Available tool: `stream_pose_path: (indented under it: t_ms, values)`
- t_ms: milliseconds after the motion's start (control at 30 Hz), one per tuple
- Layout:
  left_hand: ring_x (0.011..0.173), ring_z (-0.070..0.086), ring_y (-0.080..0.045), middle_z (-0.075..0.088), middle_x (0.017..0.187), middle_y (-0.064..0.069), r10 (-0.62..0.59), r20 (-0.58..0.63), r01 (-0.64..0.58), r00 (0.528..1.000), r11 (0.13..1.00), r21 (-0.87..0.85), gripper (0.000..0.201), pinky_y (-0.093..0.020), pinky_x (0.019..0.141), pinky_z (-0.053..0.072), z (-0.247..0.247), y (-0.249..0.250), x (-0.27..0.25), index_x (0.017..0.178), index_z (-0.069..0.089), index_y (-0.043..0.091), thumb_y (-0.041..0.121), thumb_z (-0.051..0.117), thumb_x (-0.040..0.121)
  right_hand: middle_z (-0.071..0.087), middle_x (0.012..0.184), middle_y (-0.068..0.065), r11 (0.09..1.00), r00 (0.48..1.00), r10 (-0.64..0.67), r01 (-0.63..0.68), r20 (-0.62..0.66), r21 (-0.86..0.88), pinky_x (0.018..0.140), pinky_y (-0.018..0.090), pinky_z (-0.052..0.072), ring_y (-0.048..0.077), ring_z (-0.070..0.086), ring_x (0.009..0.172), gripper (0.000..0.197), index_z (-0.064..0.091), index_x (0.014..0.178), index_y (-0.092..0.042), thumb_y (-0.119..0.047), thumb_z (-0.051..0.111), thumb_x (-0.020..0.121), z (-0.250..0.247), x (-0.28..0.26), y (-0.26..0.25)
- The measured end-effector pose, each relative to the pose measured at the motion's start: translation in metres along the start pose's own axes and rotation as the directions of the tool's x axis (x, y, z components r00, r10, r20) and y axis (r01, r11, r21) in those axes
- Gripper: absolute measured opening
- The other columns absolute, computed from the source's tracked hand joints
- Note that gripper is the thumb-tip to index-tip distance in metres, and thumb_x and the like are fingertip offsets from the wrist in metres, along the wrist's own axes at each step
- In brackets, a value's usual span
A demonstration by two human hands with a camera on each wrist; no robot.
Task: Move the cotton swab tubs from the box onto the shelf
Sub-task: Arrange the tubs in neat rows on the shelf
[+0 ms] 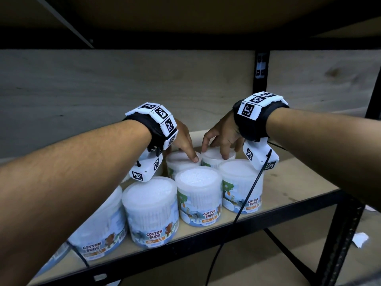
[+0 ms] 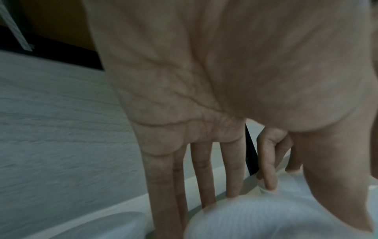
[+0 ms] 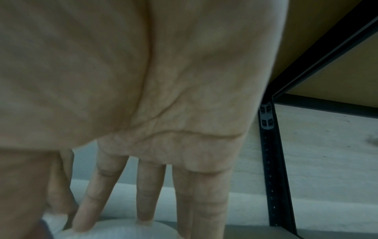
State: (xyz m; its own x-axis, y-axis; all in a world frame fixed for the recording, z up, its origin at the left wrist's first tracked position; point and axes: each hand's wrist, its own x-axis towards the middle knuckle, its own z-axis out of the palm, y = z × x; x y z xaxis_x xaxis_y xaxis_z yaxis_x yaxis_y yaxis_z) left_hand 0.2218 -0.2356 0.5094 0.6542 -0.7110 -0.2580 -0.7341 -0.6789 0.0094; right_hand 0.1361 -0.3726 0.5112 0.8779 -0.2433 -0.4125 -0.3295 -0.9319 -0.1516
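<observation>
Several white cotton swab tubs stand on the wooden shelf (image 1: 299, 178). My left hand (image 1: 185, 147) reaches down onto the back left tub (image 1: 179, 164), thumb on the near edge of its lid and fingers (image 2: 233, 169) over the far rim (image 2: 266, 218). My right hand (image 1: 216, 149) holds the back right tub (image 1: 212, 158) the same way, fingertips (image 3: 143, 202) at the far edge of its lid (image 3: 122, 232). Both tubs stand on the board, side by side. The box is not in view.
A front row of tubs (image 1: 150, 207) (image 1: 199, 193) (image 1: 241, 182) stands between me and the held pair, with another (image 1: 99, 223) at the left. A black cable (image 1: 247, 195) hangs over the shelf's front edge. Black posts (image 1: 260, 73) (image 1: 342, 234) stand at the right.
</observation>
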Motion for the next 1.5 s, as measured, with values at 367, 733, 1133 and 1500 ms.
stream_pose_path:
  t_ms: [367,733,1133,1500]
  values:
    - [0.102,0.066,-0.018,0.068,0.11,0.002,0.052,-0.041,-0.057,0.998,0.987,-0.152,0.055,-0.035,0.09,0.057,-0.003,-0.011,-0.021,0.119,0.066,0.033,0.058,0.077,0.071,0.047,0.147,0.015,1.0,0.993,0.02,-0.018,-0.113,0.02,0.076,0.034,0.061,0.038,0.05,0.131,0.059,0.046,0.136,-0.045,-0.017,0.066,0.088,0.003,-0.01,0.001]
    - [0.113,0.054,-0.007,0.052,0.14,0.013,0.102,-0.17,-0.107,0.98,0.994,-0.02,0.068,-0.024,0.099,0.042,0.017,-0.059,-0.125,0.142,0.047,0.032,0.059,0.065,0.083,0.063,0.122,-0.016,0.889,0.853,-0.385,0.445,-0.354,0.105,0.1,0.019,0.042,0.001,0.058,0.113,0.04,0.059,0.128,-0.036,-0.046,0.065,0.091,0.055,-0.068,-0.049]
    - [0.115,0.058,-0.012,0.061,0.126,0.015,0.018,-0.268,-0.056,0.963,0.989,-0.135,0.047,-0.033,0.101,0.046,0.089,-0.119,-0.22,0.122,0.064,0.041,0.053,0.075,0.078,0.06,0.126,-0.01,0.841,0.764,-0.451,0.537,-0.461,0.069,0.097,0.011,0.036,0.006,0.052,0.12,0.041,0.068,0.115,-0.041,-0.052,0.078,0.076,0.122,-0.088,-0.082]
    - [0.114,0.057,-0.009,0.061,0.127,0.019,0.09,-0.328,-0.149,0.94,0.976,-0.159,0.045,-0.032,0.1,0.046,0.098,-0.13,-0.215,0.121,0.065,0.041,0.055,0.072,0.079,0.063,0.121,-0.014,0.815,0.761,-0.436,0.56,-0.481,0.147,0.108,0.019,0.039,0.001,0.055,0.117,0.035,0.07,0.112,-0.04,-0.046,0.078,0.078,0.126,-0.077,-0.082]
